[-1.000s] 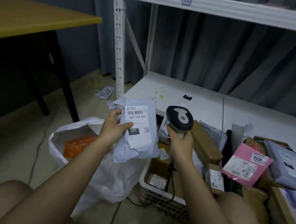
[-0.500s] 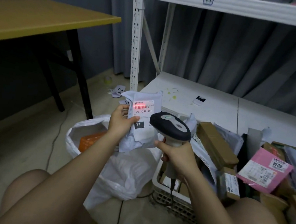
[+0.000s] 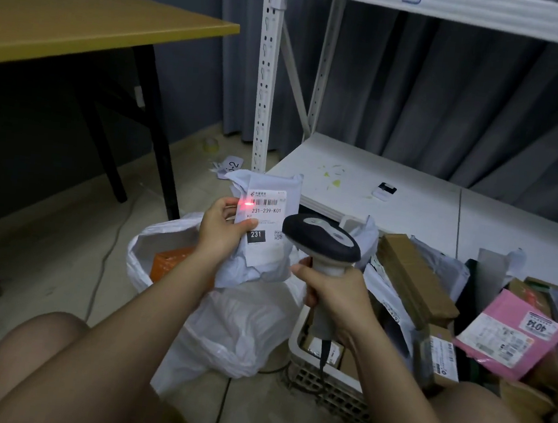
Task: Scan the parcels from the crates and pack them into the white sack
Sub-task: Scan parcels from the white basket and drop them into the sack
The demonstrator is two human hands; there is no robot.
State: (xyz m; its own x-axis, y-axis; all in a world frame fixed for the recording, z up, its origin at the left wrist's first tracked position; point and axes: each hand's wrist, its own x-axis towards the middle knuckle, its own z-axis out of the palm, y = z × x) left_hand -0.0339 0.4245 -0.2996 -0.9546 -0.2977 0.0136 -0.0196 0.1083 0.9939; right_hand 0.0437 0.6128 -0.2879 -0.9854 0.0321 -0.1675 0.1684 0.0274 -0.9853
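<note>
My left hand (image 3: 222, 231) grips a grey plastic mailer parcel (image 3: 263, 230) by its left edge, label facing me, above the open white sack (image 3: 224, 326). A red scan light falls on the label's left edge beside the barcode. My right hand (image 3: 334, 289) grips the handle of a black and grey barcode scanner (image 3: 321, 241), its head pointing left at the label. An orange parcel (image 3: 171, 260) lies inside the sack. A white crate (image 3: 331, 385) at the right holds several parcels, among them a brown box (image 3: 415, 277) and a pink mailer (image 3: 512, 334).
A white metal shelf rack (image 3: 393, 195) stands behind the crate, its low shelf bearing a small black and white item (image 3: 384, 190). A yellow-topped table (image 3: 83, 25) with black legs is at the left. Paper scraps (image 3: 229, 166) and a cable lie on the floor.
The scanner head swung from upright down toward the label, and the red scan light came on over the barcode. The light now sits further left on the label.
</note>
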